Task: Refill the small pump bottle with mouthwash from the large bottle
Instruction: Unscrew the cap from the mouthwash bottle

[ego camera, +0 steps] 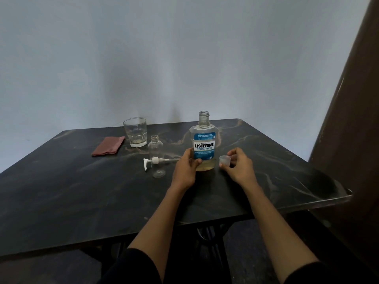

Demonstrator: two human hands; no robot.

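Note:
The large clear mouthwash bottle (204, 140) with a blue label stands upright and uncapped on the dark table (82, 191); a little yellowish liquid sits at its bottom. My left hand (186, 167) grips its lower left side. My right hand (235, 167), just right of the bottle, pinches the clear cap (224, 160) close to the tabletop. The small clear bottle (156, 155) stands open and empty to the left. Its white pump head (154, 160) with tube lies on the table behind it.
A drinking glass (135, 132) stands at the back left, with a folded reddish cloth (108, 148) beside it. A brown door or panel (348, 140) rises at the right, past the table's right edge.

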